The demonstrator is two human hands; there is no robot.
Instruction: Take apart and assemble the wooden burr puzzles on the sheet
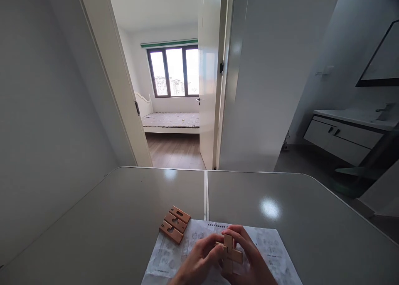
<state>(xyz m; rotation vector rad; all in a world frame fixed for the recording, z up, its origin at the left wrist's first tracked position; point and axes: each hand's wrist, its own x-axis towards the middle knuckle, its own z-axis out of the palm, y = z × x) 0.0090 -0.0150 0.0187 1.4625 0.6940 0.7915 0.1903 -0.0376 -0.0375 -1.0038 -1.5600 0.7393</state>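
I see the left hand (201,258) and right hand (253,256) holding a cross (230,255) of joined blocks; 3 loose blocks (176,225) lie unjoined by the sheet (171,258).

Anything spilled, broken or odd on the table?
Nothing stands out beyond creases in the printed sheet; three loose wooden pieces lie together near its corner; the left hand and right hand hold a wooden assembly.

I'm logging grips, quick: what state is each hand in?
Left hand: closed, holding the brown cross-shaped wooden block assembly.
Right hand: closed, holding the same assembly.
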